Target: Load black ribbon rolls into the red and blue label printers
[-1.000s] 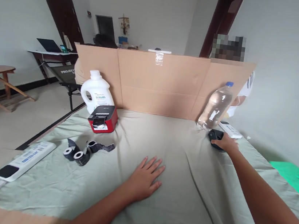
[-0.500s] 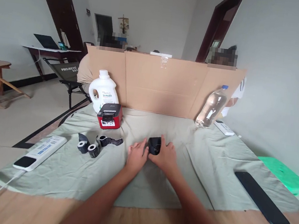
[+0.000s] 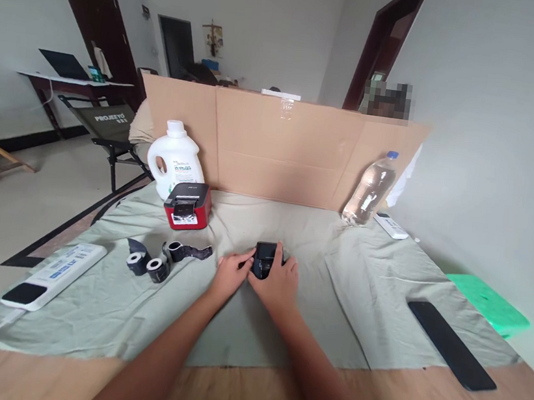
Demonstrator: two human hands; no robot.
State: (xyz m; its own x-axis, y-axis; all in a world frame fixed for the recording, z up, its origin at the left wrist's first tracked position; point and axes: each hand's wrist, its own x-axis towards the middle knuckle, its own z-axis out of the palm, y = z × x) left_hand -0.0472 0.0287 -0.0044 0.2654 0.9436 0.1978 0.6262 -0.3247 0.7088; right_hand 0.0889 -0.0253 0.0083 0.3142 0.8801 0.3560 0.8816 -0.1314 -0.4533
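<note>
A small black box-like device sits on the green cloth in front of me, its front partly covered by my fingers. My right hand grips it from the right and front, the thumb across its lower front and the index finger along its right edge. On its other side, my left hand holds the left edge with thumb and fingertips. To the left lie black paper rolls with white cores, among them one roll with its strip partly unwound. Behind them stands a red and black printer.
A white detergent jug and a tilted clear bottle stand before a cardboard screen. A white power strip lies left; a dark flat slab lies right. A green stool stands beyond the cloth. A person sits behind the screen.
The view has shifted, so most things appear further left. The black device now shows more of its top and front between my hands. Both hands stay at its sides.
</note>
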